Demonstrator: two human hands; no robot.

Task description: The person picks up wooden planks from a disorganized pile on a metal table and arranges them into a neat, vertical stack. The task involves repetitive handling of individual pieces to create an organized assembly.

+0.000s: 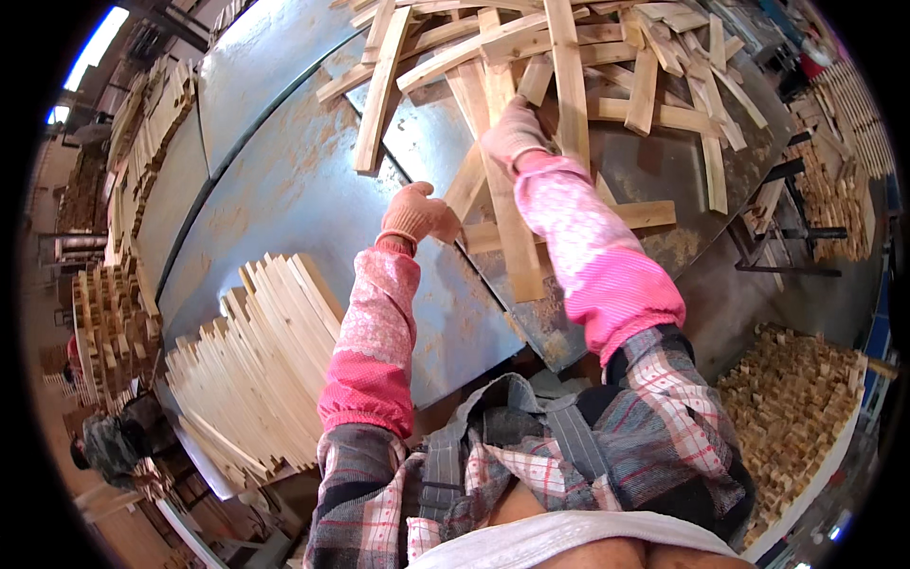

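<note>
Both my hands wear pale pinkish knit gloves, with pink sleeve covers on the forearms. My right hand (517, 135) reaches into a loose heap of wooden strips and is closed at the lower end of a short wooden strip (536, 78); its fingertips are partly hidden. Beneath that hand a long wooden strip (512, 223) slants toward me. My left hand (415, 215) is above the metal table (275, 180), thumb and fingers apart, beside the near end of another strip (465, 182). Whether it touches that strip is unclear.
On the table's left lies a neat row of pale strips (275, 346). A lone strip (383, 104) points toward me left of the heap. Stacked wood (796, 408) stands at lower right, more stacks (114, 322) at far left. A person (118, 436) is at the lower left.
</note>
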